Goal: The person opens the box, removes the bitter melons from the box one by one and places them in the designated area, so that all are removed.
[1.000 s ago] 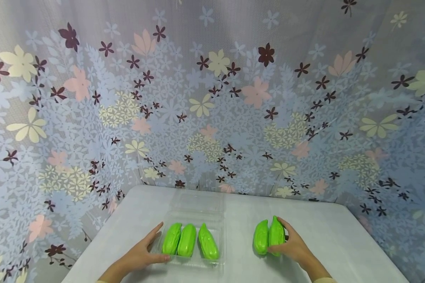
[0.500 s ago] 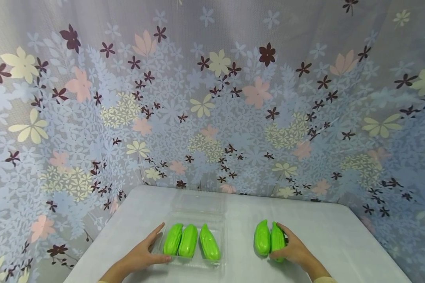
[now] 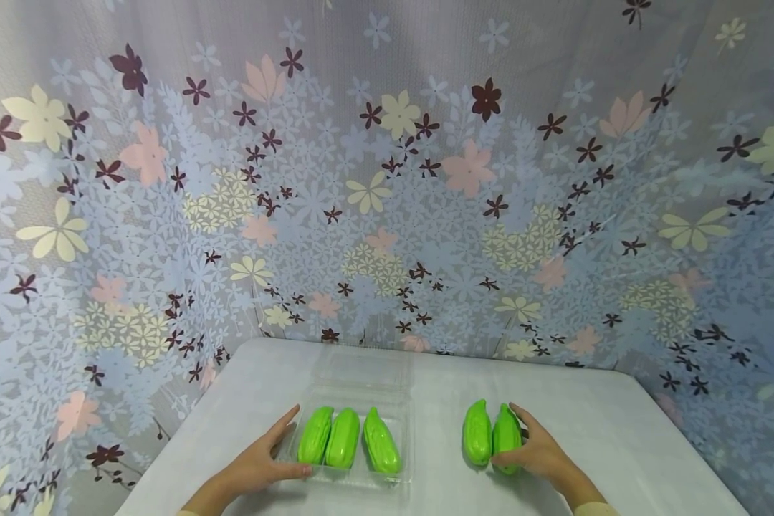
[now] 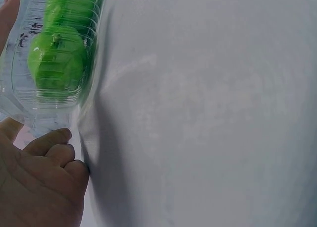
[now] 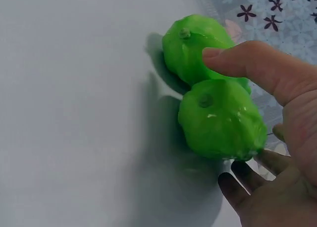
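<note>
The right hand (image 3: 538,453) and the rightmost gourd (image 3: 506,430) sit slightly nearer the person than a second ago; its tip, earlier farther than its neighbour's (image 3: 476,433), is now nearer.

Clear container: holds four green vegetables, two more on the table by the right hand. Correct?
Not four: the head view shows three green vegetables in the clear container. The rest stands: two more on the table by the right hand.

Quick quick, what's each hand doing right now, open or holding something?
Left hand: holding the clear box.
Right hand: holding the rightmost green vegetable.
</note>
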The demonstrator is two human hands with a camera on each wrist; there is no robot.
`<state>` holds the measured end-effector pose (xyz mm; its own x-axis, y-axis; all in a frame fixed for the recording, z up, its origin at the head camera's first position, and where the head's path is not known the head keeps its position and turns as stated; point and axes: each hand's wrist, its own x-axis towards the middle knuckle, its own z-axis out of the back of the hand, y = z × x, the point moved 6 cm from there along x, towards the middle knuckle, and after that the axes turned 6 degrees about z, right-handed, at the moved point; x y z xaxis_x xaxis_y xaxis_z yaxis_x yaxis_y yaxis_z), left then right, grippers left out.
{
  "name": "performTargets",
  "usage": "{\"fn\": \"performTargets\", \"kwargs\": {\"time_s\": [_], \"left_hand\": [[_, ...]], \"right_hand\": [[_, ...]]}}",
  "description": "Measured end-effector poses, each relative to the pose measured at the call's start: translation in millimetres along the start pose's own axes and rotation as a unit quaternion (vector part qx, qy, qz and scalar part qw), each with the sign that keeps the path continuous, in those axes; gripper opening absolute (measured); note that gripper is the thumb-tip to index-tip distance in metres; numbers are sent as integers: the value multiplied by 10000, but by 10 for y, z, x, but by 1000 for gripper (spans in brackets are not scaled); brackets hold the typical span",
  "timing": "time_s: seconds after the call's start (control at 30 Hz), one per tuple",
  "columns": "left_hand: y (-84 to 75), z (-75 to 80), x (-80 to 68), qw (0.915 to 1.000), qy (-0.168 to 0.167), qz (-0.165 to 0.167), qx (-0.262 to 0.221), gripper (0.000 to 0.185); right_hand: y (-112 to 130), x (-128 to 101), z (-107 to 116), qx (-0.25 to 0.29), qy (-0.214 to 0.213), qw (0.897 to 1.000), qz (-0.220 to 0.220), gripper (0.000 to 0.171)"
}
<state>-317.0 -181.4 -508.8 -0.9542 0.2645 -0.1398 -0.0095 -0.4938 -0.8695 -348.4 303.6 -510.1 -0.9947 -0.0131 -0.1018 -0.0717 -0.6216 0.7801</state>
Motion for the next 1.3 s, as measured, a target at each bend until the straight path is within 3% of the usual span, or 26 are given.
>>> {"fn": "performTargets", "kwargs": {"time_s": [0.53,0.8,1.3], "left_hand": [[2,4,0,10000,-36,-67,30,112],[5,3,8,9999,-44,-138,16,112],[24,0,22,9999,-23,-157,-15,112]], "right_hand": [[8,-40,167,-78,-79,9999,-23,125],[97,-73,256,147,-147,9992,348,123],[524,-106,235,163,-357,9935,1071,117]]}}
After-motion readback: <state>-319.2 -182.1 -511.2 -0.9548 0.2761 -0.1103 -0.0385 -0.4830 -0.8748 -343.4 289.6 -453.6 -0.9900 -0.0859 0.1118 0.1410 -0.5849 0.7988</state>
